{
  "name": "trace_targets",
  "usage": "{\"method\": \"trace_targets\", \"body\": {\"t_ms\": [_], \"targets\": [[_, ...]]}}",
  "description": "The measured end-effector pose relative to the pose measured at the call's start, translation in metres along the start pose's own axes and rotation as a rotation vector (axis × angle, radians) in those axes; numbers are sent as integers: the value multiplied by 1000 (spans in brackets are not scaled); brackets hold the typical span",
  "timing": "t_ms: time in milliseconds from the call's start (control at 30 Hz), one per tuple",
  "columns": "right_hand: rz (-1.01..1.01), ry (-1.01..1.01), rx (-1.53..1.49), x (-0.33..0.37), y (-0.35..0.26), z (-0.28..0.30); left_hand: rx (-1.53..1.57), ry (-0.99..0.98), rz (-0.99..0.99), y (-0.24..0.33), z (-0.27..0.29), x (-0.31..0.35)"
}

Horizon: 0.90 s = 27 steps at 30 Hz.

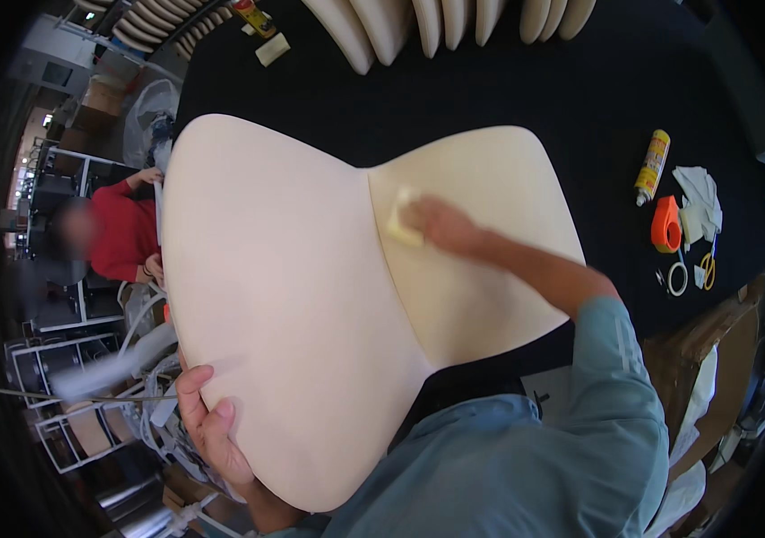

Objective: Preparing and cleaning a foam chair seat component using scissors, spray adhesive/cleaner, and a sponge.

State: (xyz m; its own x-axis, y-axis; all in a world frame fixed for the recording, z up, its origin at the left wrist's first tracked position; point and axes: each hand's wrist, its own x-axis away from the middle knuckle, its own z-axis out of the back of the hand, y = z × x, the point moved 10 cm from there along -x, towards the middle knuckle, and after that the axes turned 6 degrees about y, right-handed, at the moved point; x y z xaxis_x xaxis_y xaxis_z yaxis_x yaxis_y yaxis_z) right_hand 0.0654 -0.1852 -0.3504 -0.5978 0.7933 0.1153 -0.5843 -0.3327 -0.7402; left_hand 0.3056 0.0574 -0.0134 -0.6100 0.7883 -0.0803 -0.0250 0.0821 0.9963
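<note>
A large cream upholstered chair shell [284,269], with two broad lobes meeting at a curved seam, spans the black-covered table and reaches toward my body. My left hand [212,426] grips its lower left edge, thumb and fingertips showing on the cream side. On the smaller right lobe, close to the seam, my right hand [443,226] presses a pale yellow sponge or folded pad [405,220] against the surface. The fingers of that hand are slightly blurred, and they close over the pad. The shell's underside is hidden.
To the right lie a yellow spray can [653,168], an orange tape dispenser [666,224], white cloths [699,202], a white tape roll [677,279] and yellow-handled scissors [708,269]. Several cream panels [382,27] stand at the back. A person in red [127,224] works at left.
</note>
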Motion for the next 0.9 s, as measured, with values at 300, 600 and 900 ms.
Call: {"method": "trace_targets", "body": {"t_ms": [300,600,900], "targets": [[665,204,632,14,-68,-57,44,-33,30,1,15,1],[-893,685,-665,88,143,180,-103,-70,16,-3,34,-3],[362,428,343,181,40,77,-160,72,44,3,14,9]]}}
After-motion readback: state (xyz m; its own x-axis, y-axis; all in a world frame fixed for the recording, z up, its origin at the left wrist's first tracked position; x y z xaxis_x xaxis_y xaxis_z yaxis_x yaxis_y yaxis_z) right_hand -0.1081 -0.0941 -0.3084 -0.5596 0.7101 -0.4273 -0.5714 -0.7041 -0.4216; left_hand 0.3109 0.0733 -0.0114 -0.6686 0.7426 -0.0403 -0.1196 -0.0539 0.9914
